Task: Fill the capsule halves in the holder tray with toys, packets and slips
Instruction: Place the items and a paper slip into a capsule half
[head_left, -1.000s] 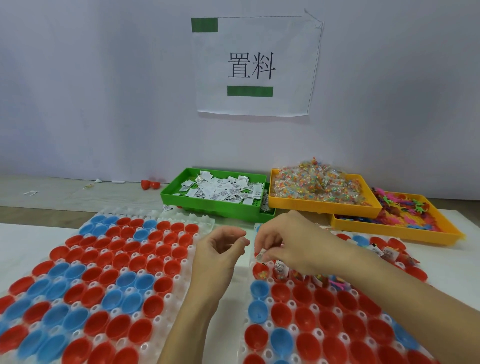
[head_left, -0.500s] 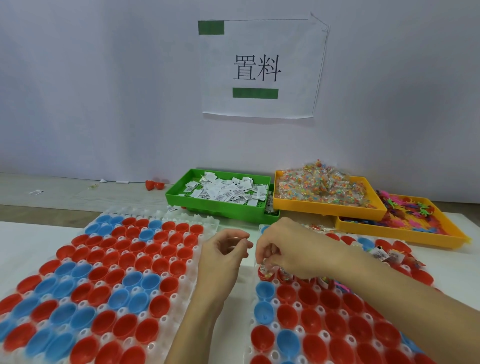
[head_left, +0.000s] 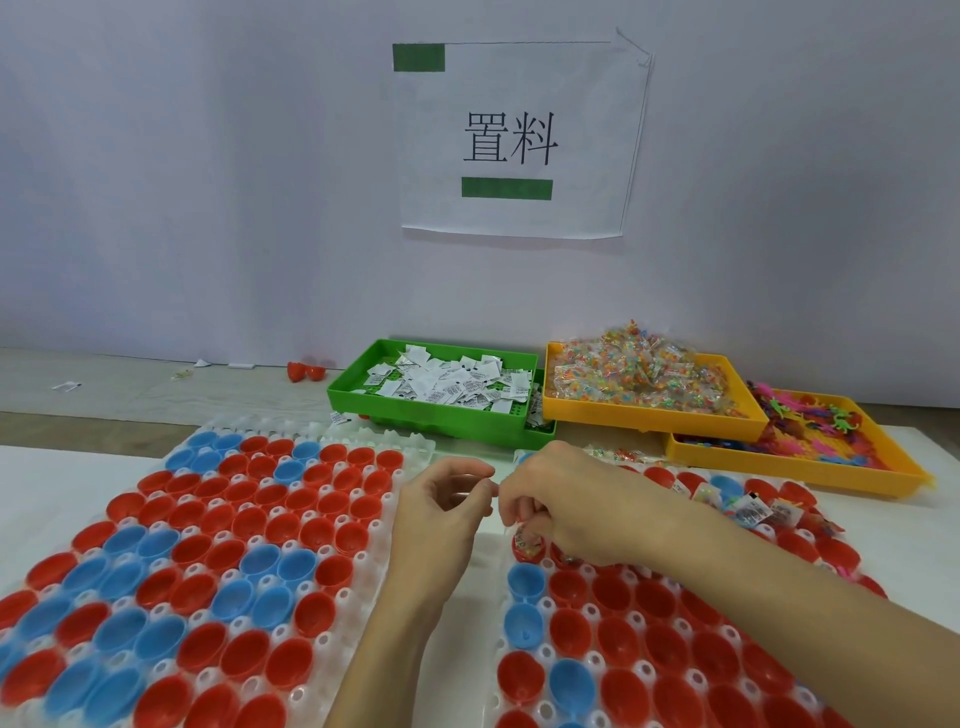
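R hand (head_left: 566, 512) fingers curled, hidden over red capsule half (head_left: 527, 543); L hand (head_left: 441, 512) curled, contents unclear.

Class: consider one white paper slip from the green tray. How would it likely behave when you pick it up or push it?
A slip looks thin and flat, so probably very light and floppy. The slips lie loosely overlapping in the green tray, so a push would likely slide several at once. Lying flat, one may be fiddly to pinch; it should not roll.

A pale wall (head_left: 208, 182) carries a paper sign (head_left: 519, 140) above the white table (head_left: 62, 483).
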